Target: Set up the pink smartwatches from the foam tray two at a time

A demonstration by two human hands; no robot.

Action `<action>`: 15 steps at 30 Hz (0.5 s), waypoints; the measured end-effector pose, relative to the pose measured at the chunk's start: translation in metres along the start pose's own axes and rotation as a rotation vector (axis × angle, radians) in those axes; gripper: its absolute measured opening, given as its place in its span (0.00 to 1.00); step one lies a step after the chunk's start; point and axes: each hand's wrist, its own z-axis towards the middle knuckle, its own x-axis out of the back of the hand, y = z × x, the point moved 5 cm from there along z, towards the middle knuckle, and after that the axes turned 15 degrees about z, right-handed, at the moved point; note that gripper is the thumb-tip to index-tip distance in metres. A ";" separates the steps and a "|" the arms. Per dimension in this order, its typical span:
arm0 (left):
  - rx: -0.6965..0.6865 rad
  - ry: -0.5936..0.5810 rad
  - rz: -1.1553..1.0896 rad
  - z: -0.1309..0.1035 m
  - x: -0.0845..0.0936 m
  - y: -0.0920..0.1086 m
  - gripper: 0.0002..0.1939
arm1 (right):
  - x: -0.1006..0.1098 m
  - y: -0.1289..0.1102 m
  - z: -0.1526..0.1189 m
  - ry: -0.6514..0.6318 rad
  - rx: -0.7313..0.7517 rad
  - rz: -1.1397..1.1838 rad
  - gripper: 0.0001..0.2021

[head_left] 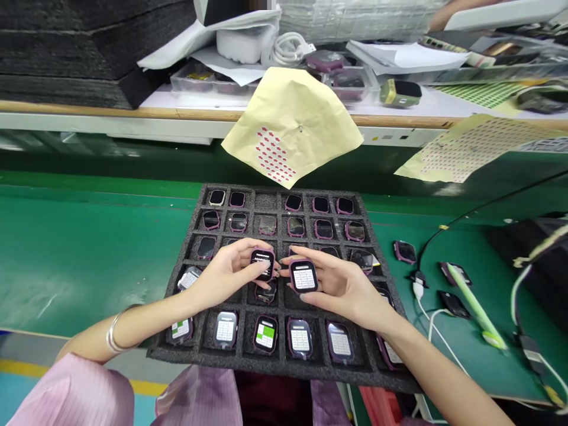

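Between the thumb and fingers of my left hand (237,266) is a purple-rimmed smartwatch (261,258), its dark screen showing white text and the thumb lying on the glass. A second smartwatch (303,276), with a white grid on its lit screen, sits in the fingers of my right hand (344,284). Both are held close together above a black foam tray (284,371). Strapless smartwatches fill most of its compartments. Several in the front row are lit, such as one with green blocks (265,334); those at the back are dark. My hands hide part of the middle rows.
Right of the tray lie a loose watch (404,251), a light-green pen-like tool (474,305) and white cables (437,331) on the green table (89,254). A yellow sticker sheet (295,118) hangs from the shelf edge. Black foam trays (66,59) are stacked at the upper left.
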 end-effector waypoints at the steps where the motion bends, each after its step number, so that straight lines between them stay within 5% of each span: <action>1: 0.000 0.000 0.005 0.000 0.000 0.000 0.14 | 0.000 0.001 0.000 0.002 -0.008 -0.005 0.30; 9: -0.008 0.000 0.003 -0.002 0.001 0.003 0.14 | 0.003 0.005 0.000 0.062 -0.036 -0.223 0.29; 15: -0.009 -0.004 -0.038 -0.002 0.000 0.004 0.13 | 0.003 0.004 0.005 -0.064 0.099 -0.861 0.25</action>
